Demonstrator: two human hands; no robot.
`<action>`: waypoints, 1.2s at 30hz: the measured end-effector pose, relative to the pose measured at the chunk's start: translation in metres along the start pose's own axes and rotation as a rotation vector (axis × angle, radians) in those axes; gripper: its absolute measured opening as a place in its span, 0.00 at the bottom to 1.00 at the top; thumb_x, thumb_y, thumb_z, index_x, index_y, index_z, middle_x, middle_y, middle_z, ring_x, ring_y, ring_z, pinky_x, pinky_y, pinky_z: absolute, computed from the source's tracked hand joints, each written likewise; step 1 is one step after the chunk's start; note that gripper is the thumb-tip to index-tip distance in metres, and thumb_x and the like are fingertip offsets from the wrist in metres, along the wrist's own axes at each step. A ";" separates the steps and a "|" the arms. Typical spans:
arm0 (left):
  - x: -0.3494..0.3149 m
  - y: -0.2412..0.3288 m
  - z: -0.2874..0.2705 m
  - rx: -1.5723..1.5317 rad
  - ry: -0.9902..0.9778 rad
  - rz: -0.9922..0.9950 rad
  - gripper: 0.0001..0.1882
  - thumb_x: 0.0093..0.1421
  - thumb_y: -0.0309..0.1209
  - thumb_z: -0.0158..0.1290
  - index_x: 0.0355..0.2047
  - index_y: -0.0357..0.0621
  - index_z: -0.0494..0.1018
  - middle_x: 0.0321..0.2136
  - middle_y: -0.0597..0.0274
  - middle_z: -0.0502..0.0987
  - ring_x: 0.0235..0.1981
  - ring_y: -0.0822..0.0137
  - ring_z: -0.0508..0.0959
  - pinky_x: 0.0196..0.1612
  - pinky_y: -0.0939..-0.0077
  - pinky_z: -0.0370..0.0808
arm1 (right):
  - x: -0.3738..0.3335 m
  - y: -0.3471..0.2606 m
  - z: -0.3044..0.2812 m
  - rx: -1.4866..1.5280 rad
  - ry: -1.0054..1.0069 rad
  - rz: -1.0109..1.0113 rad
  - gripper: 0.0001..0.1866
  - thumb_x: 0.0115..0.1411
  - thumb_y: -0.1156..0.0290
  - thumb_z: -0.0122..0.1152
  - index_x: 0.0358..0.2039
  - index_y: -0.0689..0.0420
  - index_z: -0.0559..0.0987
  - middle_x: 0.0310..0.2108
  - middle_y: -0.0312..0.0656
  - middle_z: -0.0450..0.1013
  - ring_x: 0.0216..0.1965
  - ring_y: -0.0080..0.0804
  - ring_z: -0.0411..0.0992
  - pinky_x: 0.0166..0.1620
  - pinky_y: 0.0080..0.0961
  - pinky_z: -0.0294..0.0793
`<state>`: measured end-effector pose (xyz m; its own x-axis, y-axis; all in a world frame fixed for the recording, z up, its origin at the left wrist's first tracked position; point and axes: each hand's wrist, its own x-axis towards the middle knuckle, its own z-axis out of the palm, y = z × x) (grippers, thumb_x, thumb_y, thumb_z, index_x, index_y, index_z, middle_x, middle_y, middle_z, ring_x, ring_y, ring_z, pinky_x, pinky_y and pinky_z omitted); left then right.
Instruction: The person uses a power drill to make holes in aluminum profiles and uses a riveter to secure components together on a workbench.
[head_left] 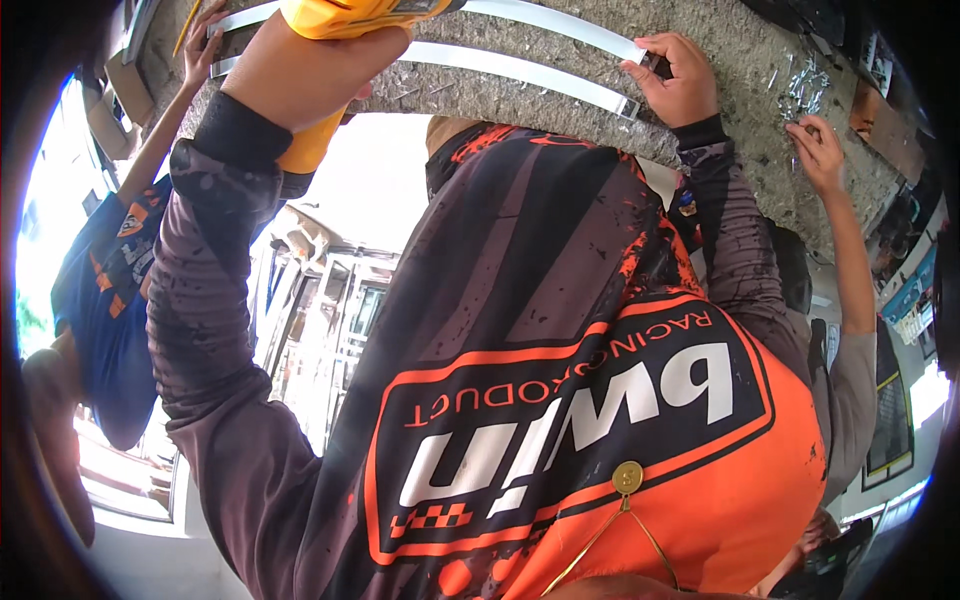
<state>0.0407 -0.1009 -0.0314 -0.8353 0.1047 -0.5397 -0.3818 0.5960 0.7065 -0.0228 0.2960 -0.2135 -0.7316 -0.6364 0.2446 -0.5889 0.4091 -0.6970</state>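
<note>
My left hand (pixel 318 75) is wrapped round the grip of a yellow power drill (pixel 350 18), whose top runs out of view; its lower yellow part shows below my wrist. My right hand (pixel 682 82) pinches the right end of a long white metal bar (pixel 560 28) between thumb and fingers. Something dark shows at that end, too small to make out. A second white bar (pixel 520 70) lies beside it, nearer me, touched by neither of my hands. The drill's tip is out of view.
Both bars lie on a rough, grey-brown surface (pixel 450 95). At the left, another person's hand (pixel 200 45) is by the bars' far ends. On the right, a third person's hand (pixel 820 150) reaches to a pile of small silvery fasteners (pixel 805 88). Cardboard (pixel 885 130) lies beyond.
</note>
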 end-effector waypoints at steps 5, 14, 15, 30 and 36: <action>0.001 0.000 -0.001 -0.035 -0.012 -0.047 0.13 0.63 0.33 0.63 0.46 0.43 0.79 0.30 0.69 0.80 0.23 0.77 0.78 0.26 0.83 0.76 | -0.002 -0.003 -0.006 -0.006 -0.060 0.084 0.19 0.52 0.62 0.77 0.40 0.58 0.81 0.37 0.39 0.80 0.37 0.39 0.78 0.42 0.33 0.76; 0.002 0.001 -0.004 -0.019 -0.034 -0.035 0.13 0.63 0.32 0.63 0.46 0.42 0.79 0.31 0.69 0.81 0.24 0.77 0.78 0.27 0.83 0.77 | -0.011 0.001 -0.011 0.135 -0.030 0.118 0.18 0.53 0.68 0.77 0.44 0.56 0.84 0.45 0.40 0.81 0.46 0.38 0.79 0.49 0.29 0.78; 0.002 0.001 -0.005 -0.019 -0.037 -0.036 0.13 0.63 0.32 0.63 0.46 0.42 0.79 0.31 0.69 0.81 0.24 0.77 0.78 0.27 0.83 0.77 | -0.011 0.002 -0.010 0.150 -0.025 0.108 0.18 0.53 0.68 0.77 0.44 0.56 0.84 0.45 0.40 0.81 0.46 0.38 0.79 0.49 0.29 0.78; 0.003 0.001 -0.003 -0.005 -0.038 -0.022 0.13 0.62 0.31 0.62 0.46 0.40 0.79 0.31 0.68 0.81 0.26 0.77 0.79 0.28 0.82 0.77 | -0.009 0.001 -0.009 0.115 0.010 0.076 0.16 0.52 0.68 0.77 0.41 0.56 0.85 0.42 0.41 0.82 0.42 0.40 0.80 0.46 0.32 0.78; 0.001 0.000 -0.001 0.005 -0.037 -0.008 0.13 0.62 0.31 0.62 0.46 0.40 0.79 0.32 0.68 0.81 0.26 0.77 0.79 0.28 0.82 0.77 | -0.013 0.002 -0.003 0.181 0.037 0.112 0.15 0.52 0.68 0.77 0.40 0.56 0.85 0.41 0.41 0.82 0.41 0.39 0.80 0.44 0.31 0.79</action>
<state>0.0393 -0.1018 -0.0313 -0.8168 0.1292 -0.5622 -0.3865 0.6011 0.6995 -0.0154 0.3071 -0.2160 -0.8033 -0.5674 0.1812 -0.4341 0.3494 -0.8303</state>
